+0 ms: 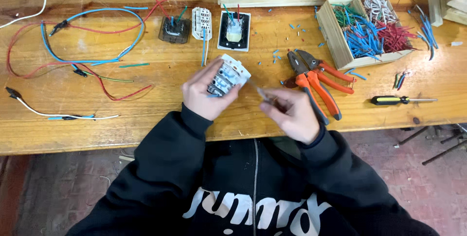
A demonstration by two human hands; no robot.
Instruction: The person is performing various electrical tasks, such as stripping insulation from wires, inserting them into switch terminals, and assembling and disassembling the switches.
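Note:
My left hand (206,95) grips a white electrical switch module (227,74), held with its back side up above the wooden workbench (146,114). My right hand (292,114) is closed around a thin screwdriver (260,91) whose tip points toward the module; the tool is blurred. A short blue wire pokes out below the module. Both black sleeves reach in from the bottom.
Orange-handled pliers and cutters (316,82) lie right of my hands, a yellow-and-black screwdriver (396,100) farther right. Wooden boxes of coloured wire pieces (369,31) stand at back right. More switch parts (233,30) and looped red and blue wires (92,41) lie behind and left.

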